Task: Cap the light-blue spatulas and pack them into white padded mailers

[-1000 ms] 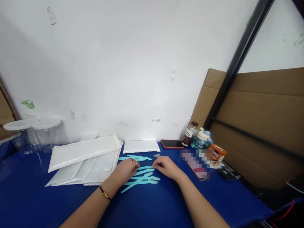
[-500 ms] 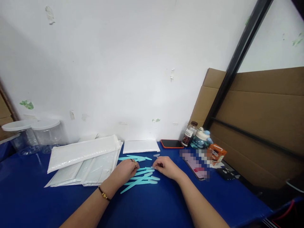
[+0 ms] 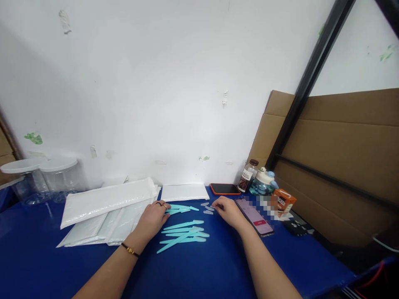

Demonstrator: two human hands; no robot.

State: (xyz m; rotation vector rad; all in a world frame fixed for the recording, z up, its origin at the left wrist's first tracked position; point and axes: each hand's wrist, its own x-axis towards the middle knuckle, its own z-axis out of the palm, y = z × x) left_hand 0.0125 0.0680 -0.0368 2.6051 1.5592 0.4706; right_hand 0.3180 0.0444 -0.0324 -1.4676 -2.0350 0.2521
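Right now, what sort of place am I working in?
Probably a small packing bench: a blue table holding a stack of white padded mailers, loose teal plastic sticks spread out in front, and flattened cardboard stood up at the right.

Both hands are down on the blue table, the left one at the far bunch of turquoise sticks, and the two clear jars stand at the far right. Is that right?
Not quite: the head view shows the two clear jars at the far left of the blue table. The rest holds: the left hand is at the far turquoise sticks, and the right hand is down nearby.
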